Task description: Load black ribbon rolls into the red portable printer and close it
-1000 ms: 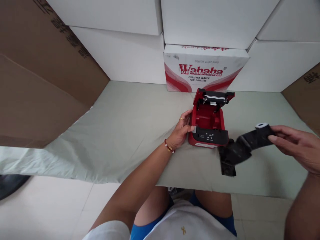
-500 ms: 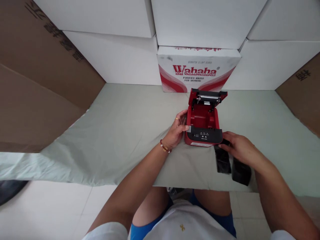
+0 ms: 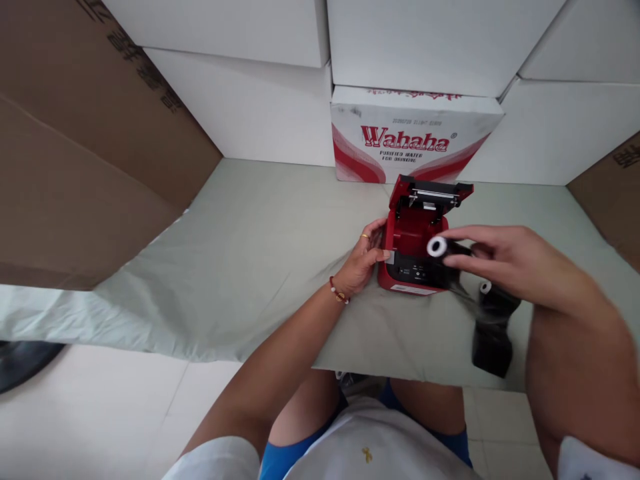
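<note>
A red and black printer (image 3: 413, 270) stands on the cloth-covered table with its lid raised and its red inner bay showing. My left hand (image 3: 361, 263) grips its left side, the thumb on a grey patch at the front corner. Above the printer's right front, my right hand (image 3: 493, 257) pinches a small black roll (image 3: 438, 247) with a white ring-shaped end. Black film trails down from this roll, blurred. Below my right hand another black roll (image 3: 486, 288) with a white core lies by a black block-shaped item (image 3: 493, 350).
Behind the printer a Wahaha carton (image 3: 410, 143) stands against stacked white boxes (image 3: 240, 110). Brown cardboard (image 3: 110, 153) rises at the left, and more cardboard (image 3: 613, 193) at the right. The green cloth (image 3: 240, 267) ends at the table's near edge.
My right hand has risen from beside the printer, lifting a black roll and its trailing film over the front right. My left hand keeps its hold. The whole view has shifted slightly.
</note>
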The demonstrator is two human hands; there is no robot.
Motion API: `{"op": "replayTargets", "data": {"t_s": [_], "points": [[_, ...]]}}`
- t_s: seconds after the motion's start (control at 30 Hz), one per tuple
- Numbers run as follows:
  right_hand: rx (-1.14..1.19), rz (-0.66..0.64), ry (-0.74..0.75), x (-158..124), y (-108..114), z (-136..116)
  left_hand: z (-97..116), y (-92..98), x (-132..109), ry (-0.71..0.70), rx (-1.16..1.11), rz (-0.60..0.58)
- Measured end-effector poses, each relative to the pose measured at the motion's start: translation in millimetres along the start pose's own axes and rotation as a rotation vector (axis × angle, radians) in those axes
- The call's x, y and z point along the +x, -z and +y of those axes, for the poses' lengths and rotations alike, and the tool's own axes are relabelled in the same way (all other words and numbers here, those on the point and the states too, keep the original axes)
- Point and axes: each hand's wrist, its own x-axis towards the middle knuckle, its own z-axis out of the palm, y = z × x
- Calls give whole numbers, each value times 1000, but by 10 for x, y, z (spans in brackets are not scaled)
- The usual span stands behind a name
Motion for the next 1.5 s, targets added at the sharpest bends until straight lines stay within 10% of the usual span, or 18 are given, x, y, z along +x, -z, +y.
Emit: {"op": "replayTargets", "data": {"t_s": [0.13,0.33,0.7,0.9,1.03,1.27,1.5], "points": [[-300,-70,-103,444,-519,-261,23,-14,-22,8,2,14],[-571,-131,-127,588,-634,-373,15,-17,-21,6,12,26],[-128,49,310,78,-579,-251,10,-60,-107,-33,130,51],[-120,162,448,-578,-697,-97,92,-195,-379,-517,824,271],[-146,163,417,-675,-818,32,155,-326,-518,-967,1216,89],[65,105,395,-530,-637,82,86,-407,-575,-929,1289,-46],[444,701,-44,196,-499,427,123,-443,-564,-1042,1381,-1]]}}
